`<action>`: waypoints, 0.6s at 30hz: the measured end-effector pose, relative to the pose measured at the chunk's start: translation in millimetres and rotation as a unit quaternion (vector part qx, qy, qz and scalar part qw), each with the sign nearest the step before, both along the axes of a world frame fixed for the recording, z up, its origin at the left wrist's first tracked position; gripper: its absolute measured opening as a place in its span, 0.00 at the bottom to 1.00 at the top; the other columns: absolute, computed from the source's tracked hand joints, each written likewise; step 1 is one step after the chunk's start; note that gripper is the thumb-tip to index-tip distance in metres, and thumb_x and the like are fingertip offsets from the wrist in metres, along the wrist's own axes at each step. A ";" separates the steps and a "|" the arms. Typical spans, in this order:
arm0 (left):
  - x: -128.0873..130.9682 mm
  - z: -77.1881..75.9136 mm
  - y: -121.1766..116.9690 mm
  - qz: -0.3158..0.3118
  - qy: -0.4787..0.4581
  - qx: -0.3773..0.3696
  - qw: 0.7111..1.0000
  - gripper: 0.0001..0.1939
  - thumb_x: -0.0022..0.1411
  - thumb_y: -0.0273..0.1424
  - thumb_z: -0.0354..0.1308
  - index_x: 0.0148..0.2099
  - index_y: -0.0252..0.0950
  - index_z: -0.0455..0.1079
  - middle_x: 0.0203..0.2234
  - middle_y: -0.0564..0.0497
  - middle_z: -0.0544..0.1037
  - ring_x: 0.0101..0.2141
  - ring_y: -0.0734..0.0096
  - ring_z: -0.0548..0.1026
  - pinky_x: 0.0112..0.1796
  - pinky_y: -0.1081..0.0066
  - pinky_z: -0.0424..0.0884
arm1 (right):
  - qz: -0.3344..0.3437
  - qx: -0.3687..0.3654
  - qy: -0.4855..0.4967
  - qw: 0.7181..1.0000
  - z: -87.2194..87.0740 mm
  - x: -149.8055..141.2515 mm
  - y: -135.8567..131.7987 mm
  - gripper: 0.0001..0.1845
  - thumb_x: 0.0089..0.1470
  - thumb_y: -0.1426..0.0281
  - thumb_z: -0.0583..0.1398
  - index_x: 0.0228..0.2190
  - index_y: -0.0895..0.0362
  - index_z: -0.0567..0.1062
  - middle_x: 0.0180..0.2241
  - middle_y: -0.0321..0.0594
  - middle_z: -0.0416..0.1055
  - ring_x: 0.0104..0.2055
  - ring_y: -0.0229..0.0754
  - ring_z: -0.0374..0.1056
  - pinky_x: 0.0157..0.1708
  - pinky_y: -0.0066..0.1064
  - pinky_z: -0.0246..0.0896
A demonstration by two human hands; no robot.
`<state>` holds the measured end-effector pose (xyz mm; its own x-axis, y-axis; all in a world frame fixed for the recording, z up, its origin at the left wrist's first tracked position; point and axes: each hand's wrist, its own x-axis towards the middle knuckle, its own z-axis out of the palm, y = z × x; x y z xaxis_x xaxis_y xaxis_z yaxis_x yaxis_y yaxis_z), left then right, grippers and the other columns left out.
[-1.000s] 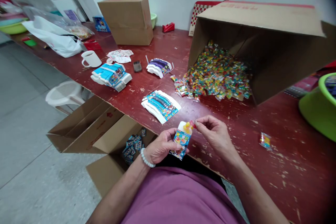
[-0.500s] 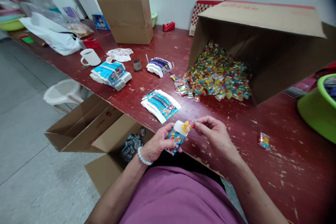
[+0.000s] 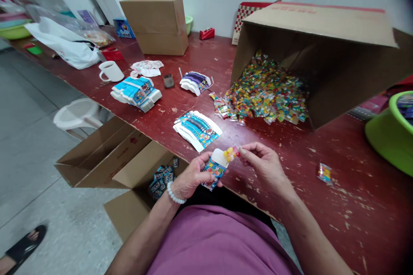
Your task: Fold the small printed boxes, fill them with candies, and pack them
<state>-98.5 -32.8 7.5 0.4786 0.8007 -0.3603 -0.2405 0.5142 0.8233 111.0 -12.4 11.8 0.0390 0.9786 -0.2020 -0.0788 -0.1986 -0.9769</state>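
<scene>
A small blue printed candy box with its white flap up is held in my left hand, fingers wrapped round it. Between thumb and fingertips, my right hand pinches a clear packet of candy, yellow and red, at the box's open end. I cannot tell whether the packet's lower end is inside the box. Just beyond lies a fanned stack of flat blue boxes. A big tipped carton spills a heap of wrapped candies onto the red table.
One candy packet lies to the right, near a green basin. Further left are a banded blue stack, a purple stack and a white mug. Below the edge, an open carton holds small blue boxes. A stool stands behind.
A person's foot in a black sandal has come into view at the lower left. My hands hold the box and candy packet almost as before, with the box shifted slightly left.
</scene>
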 end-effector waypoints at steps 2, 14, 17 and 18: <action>0.3 0.1 -0.3 0.004 -0.003 -0.002 1.000 0.28 0.46 0.24 0.65 0.52 0.35 0.68 0.38 0.46 0.80 0.28 0.68 0.79 0.29 0.74 0.70 | -0.003 -0.002 0.001 1.000 0.5 0.1 0.0 0.16 0.42 0.59 0.71 0.27 0.58 0.77 0.23 0.35 0.71 0.24 0.35 0.60 0.25 0.27 0.55; 17.6 5.4 -0.7 0.170 -0.056 -0.043 0.983 0.27 0.46 0.30 0.72 0.48 0.37 0.67 0.32 0.53 0.78 0.24 0.74 0.75 0.27 0.73 0.73 | -0.019 -0.003 0.021 1.000 9.5 -6.5 -4.6 0.16 0.42 0.60 0.71 0.26 0.58 0.77 0.22 0.34 0.71 0.24 0.33 0.60 0.25 0.26 0.55; 31.7 11.7 0.0 0.227 -0.044 -0.017 0.973 0.31 0.43 0.28 0.74 0.49 0.36 0.67 0.32 0.52 0.78 0.25 0.76 0.74 0.29 0.73 0.74 | -0.024 0.011 0.024 0.999 7.9 -14.7 -8.6 0.14 0.44 0.61 0.71 0.26 0.58 0.78 0.24 0.34 0.72 0.25 0.34 0.62 0.27 0.26 0.57; 34.9 12.3 0.4 0.243 -0.035 -0.009 0.969 0.31 0.43 0.29 0.74 0.49 0.35 0.67 0.32 0.52 0.78 0.25 0.76 0.74 0.28 0.73 0.73 | -0.019 0.015 0.027 0.999 7.1 -17.1 -9.7 0.14 0.44 0.61 0.71 0.26 0.58 0.77 0.24 0.34 0.73 0.26 0.34 0.63 0.28 0.27 0.58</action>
